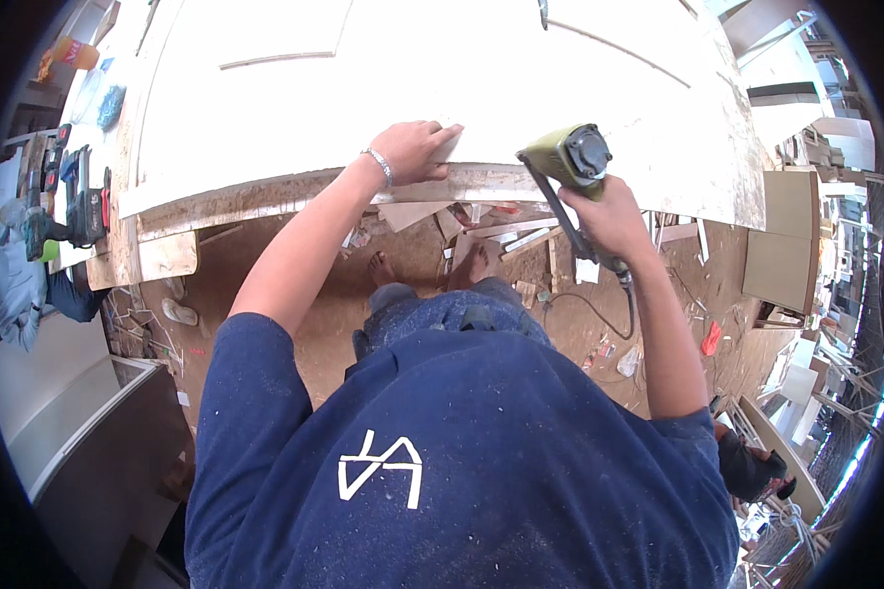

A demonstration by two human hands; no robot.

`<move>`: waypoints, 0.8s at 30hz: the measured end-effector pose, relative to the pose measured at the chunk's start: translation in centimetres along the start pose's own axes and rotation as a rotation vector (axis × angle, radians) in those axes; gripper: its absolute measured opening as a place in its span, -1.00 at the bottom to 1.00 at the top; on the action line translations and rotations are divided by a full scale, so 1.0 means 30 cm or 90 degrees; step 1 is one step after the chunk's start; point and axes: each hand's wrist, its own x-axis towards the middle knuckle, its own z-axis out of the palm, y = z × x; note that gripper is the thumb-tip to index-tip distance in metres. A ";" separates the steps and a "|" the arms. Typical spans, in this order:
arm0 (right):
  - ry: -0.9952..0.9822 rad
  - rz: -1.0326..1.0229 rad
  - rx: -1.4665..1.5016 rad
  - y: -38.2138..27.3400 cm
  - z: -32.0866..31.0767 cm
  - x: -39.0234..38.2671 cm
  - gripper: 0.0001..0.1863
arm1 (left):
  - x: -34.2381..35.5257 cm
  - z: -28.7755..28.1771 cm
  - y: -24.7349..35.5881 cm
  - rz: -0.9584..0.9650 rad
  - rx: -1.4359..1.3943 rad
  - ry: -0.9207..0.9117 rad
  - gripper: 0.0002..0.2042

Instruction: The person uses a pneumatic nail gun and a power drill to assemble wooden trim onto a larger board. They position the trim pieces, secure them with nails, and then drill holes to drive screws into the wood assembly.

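My right hand (611,218) is wrapped round the handle of a green and black air nail gun (570,157), just off the near edge of a white worktop. Its dark hose (627,324) hangs from the handle's end. My left hand (414,152), with a bracelet at the wrist, rests at the edge of a white board (295,128). Its fingers lie on top and the thumb is near the edge, closed about it. Glare washes out much of the board, so its seams are hard to make out.
A black and teal power tool (88,201) lies at the left, beside an orange-filled bottle (77,53). Wood scraps litter the brown floor (295,265). A brown cabinet panel (781,240) stands at right, a dark cabinet (118,461) at lower left. Other people (15,285) show at the sides.
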 end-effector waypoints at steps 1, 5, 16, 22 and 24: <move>-0.008 -0.002 0.003 -0.014 0.004 0.000 -0.47 | -0.002 0.009 -0.003 0.001 0.009 0.008 -0.33; -0.053 0.010 -0.006 -0.090 0.028 0.028 -0.50 | -0.003 0.024 0.003 -0.004 0.022 0.024 -0.31; -0.017 -0.061 -0.011 -0.067 0.112 0.114 -0.58 | -0.005 0.055 -0.011 0.024 0.003 0.075 -0.33; -0.065 -0.018 -0.072 -0.103 0.078 0.109 -0.45 | -0.003 0.062 -0.024 0.032 -0.007 0.080 -0.32; -0.081 -0.017 -0.093 -0.120 0.072 0.109 -0.44 | -0.004 0.057 -0.023 0.028 -0.009 0.073 -0.32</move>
